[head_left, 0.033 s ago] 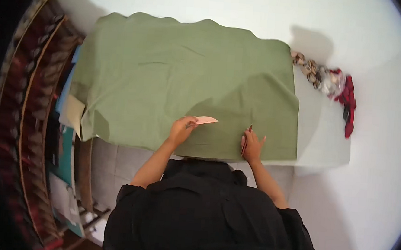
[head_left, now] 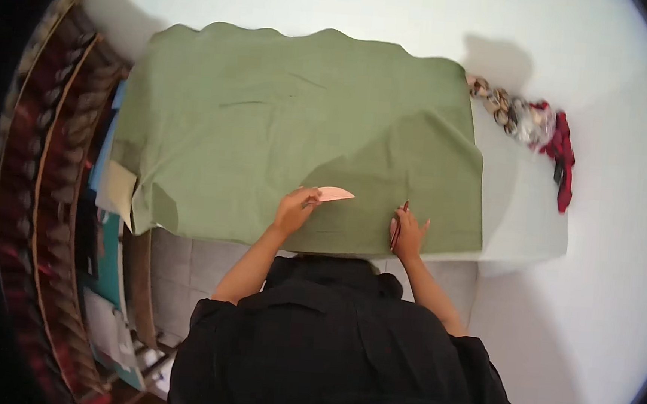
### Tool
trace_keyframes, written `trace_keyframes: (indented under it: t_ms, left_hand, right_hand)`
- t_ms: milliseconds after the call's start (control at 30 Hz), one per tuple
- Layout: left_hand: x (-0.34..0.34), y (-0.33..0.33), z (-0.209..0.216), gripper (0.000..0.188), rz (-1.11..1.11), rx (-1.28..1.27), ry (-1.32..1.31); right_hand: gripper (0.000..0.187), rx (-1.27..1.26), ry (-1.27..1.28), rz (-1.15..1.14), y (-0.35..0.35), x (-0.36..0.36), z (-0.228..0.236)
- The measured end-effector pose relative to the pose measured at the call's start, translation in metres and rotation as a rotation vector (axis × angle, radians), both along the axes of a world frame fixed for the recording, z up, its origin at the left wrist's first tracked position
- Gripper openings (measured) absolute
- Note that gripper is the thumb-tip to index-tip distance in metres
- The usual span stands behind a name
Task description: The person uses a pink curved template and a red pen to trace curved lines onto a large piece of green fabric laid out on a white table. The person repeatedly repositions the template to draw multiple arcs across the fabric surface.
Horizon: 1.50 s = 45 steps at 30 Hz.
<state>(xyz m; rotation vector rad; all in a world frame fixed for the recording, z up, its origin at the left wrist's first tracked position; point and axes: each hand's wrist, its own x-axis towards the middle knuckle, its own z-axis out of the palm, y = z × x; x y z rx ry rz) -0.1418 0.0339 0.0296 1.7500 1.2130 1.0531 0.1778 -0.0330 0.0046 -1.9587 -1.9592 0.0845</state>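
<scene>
A large green sheet with a wavy far edge covers most of the table. My left hand is closed on a flat, pale pink piece with a curved upper edge and a pointed tip, which sticks out to the right over the sheet. My fingers cover its left end. To the right, near the sheet's front edge, my right hand is closed round a slim dark red tool shaped like a pen. Its upper end shows past the fingers; whether it touches the sheet, I cannot tell.
Beyond the sheet's right edge, on the pale tabletop, lie several brown rolls, a clear plastic bag and red cloth. Dark red shelving stands at the left. A cream sheet pokes out beside the table's left end.
The whole view has shifted very slightly. Both hands keep their places on the sheet and hold the same things.
</scene>
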Motion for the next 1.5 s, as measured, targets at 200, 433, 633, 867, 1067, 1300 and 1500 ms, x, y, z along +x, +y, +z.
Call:
trace_keyframes:
  t_ms: [200, 433, 633, 867, 1067, 1300, 1500]
  left_hand:
    - [0.007, -0.003, 0.008, 0.011, -0.251, 0.324, 0.240]
    - [0.010, -0.010, -0.007, 0.019, -0.242, 0.294, 0.197]
    - [0.036, -0.007, -0.005, 0.032, -0.006, -0.327, 0.276]
    - [0.043, -0.023, -0.015, 0.032, 0.067, 0.039, 0.548]
    - [0.049, -0.021, -0.023, 0.029, 0.162, 0.144, 0.690]
    - [0.044, -0.019, -0.035, 0.028, 0.201, 0.083, 0.644]
    - [0.028, -0.019, -0.044, 0.018, 0.223, 0.266, 0.390]
  right_hand:
    - [0.032, 0.088, 0.046, -0.174, -0.029, -0.022, -0.010]
    - [0.034, 0.107, 0.025, -0.193, -0.028, -0.026, -0.008]
    - [0.035, 0.110, 0.007, -0.203, -0.028, -0.022, -0.009]
    - [0.036, 0.169, -0.016, -0.171, -0.026, -0.017, -0.009]
    - [0.036, 0.190, -0.029, -0.159, -0.027, -0.017, -0.011]
    - [0.036, 0.212, -0.040, -0.148, -0.027, -0.016, -0.012]
    - [0.038, 0.193, -0.020, -0.153, -0.025, -0.018, -0.008]
